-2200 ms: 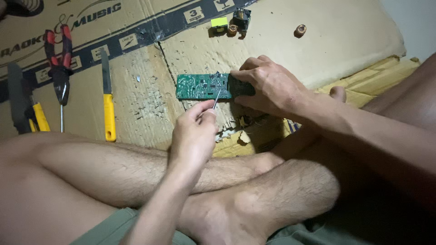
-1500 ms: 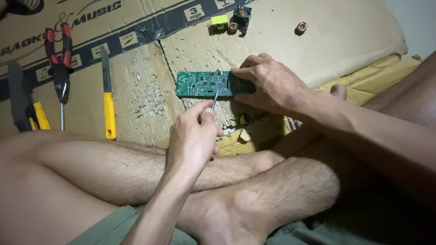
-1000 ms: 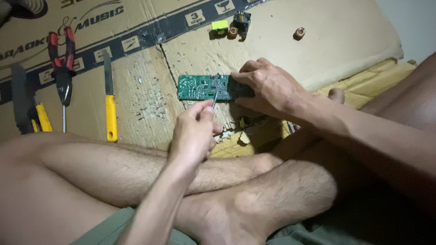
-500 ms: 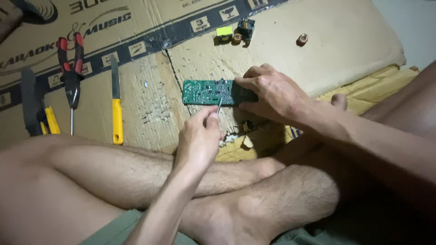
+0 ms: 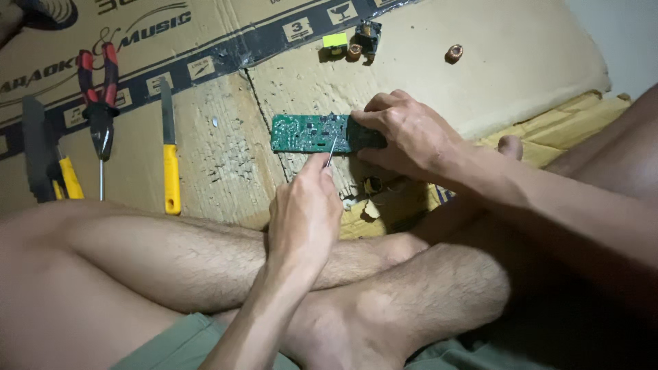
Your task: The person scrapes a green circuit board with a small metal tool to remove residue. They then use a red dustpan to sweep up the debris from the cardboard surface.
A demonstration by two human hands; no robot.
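Note:
A green circuit board [image 5: 305, 133] lies flat on brown cardboard [image 5: 521, 62] in front of my crossed legs. My right hand [image 5: 404, 133] presses down on the board's right end and covers it. My left hand [image 5: 303, 216] pinches a thin metal tool [image 5: 330, 152], whose tip touches the board's near edge close to its middle. The tool's handle is hidden inside my fingers.
Red-handled pliers [image 5: 99, 92], a yellow-handled knife [image 5: 169, 157] and a yellow-handled dark tool [image 5: 44, 161] lie on the cardboard at left. Small copper coils [image 5: 454, 53] and a yellow-topped part [image 5: 336, 42] sit at the far edge. Loose bits lie by my foot [image 5: 373, 199].
Both hands stay on the board and the tool. The tool tip has shifted slightly along the board's near edge; the view has drifted a little.

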